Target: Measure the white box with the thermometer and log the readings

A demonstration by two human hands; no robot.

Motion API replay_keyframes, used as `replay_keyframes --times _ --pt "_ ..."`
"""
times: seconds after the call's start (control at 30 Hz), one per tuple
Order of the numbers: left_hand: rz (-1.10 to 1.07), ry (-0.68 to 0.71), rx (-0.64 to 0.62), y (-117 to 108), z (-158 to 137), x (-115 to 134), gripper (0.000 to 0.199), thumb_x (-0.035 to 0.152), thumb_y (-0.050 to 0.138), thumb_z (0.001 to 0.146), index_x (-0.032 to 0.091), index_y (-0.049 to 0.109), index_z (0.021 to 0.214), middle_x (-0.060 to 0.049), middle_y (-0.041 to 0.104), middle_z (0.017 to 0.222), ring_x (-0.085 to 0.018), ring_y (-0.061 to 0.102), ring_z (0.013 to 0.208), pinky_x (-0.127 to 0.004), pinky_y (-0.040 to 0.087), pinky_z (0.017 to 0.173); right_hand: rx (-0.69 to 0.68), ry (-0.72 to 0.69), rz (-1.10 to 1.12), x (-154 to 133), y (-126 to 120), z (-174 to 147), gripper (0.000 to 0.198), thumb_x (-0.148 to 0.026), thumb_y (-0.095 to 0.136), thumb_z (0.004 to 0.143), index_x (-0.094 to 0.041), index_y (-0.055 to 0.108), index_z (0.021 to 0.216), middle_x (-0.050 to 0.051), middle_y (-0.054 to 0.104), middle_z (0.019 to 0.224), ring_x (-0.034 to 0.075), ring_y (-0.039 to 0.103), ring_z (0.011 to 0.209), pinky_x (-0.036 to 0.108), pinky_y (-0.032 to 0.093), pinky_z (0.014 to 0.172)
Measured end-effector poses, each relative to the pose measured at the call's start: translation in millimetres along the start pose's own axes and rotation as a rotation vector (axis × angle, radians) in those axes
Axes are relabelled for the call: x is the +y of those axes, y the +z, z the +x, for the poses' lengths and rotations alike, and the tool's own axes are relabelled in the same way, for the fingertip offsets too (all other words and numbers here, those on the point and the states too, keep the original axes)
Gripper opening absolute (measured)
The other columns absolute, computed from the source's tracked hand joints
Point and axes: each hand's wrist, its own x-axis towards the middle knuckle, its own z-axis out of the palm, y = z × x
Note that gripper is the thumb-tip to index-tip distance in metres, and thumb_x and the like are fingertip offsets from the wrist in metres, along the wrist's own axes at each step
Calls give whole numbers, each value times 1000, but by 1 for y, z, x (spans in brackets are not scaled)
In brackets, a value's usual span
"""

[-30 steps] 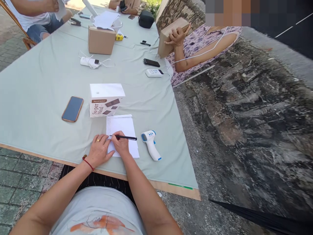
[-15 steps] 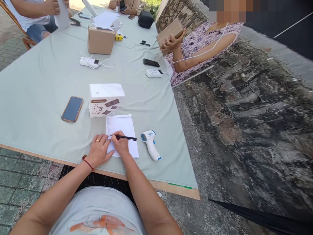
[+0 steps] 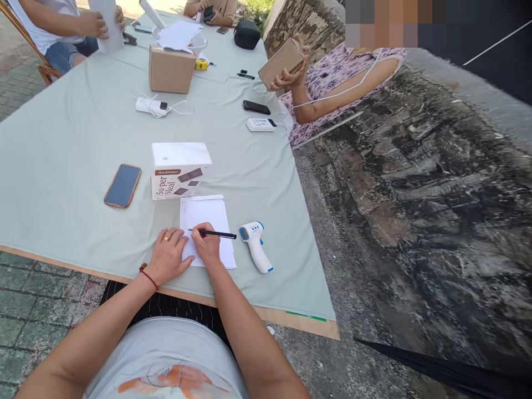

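Note:
A black pen (image 3: 220, 234) is held in my right hand (image 3: 206, 245), its tip at the left part of a white sheet of paper (image 3: 211, 213). Small handwritten marks run down the sheet's left edge. My left hand (image 3: 168, 256) lies flat with fingers apart, across the paper's lower left edge and the cloth. Just beyond the paper stands a white box (image 3: 177, 172) printed "Super Meal". To the right of the paper lies a white and blue infrared thermometer (image 3: 255, 246). A smartphone (image 3: 123, 185) rests left of the box.
A pale green cloth (image 3: 62, 183) covers the table. Farther back are a cardboard box (image 3: 171, 69), a white device with a cable (image 3: 152, 106), a black phone (image 3: 256, 107) and a black case (image 3: 247, 34). At right a person holds a small brown box (image 3: 281, 64); others sit at the far end.
My right hand and the pen have shifted slightly right along the paper. The person at right has tilted and lowered the brown box leftward. My left hand stays in place.

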Motion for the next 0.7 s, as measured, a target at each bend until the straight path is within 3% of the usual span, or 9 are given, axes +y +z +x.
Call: replay_keyframes --times 0.53,0.7 --pt "18 3 -2 0 0 0 43 39 70 82 16 61 116 -15 63 124 -31 56 119 -52 40 107 -5 22 -48 2 0 0 11 -36 51 69 -25 51 66 -4 54 60 16 50 60 31 44 61" --pt "17 2 -6 1 0 2 40 38 70 81 16 62 113 -16 63 125 -32 55 120 -53 40 108 67 -53 9 2 -1 -1 15 -39 51 76 -24 53 72 -2 58 66 16 53 63 32 47 64"
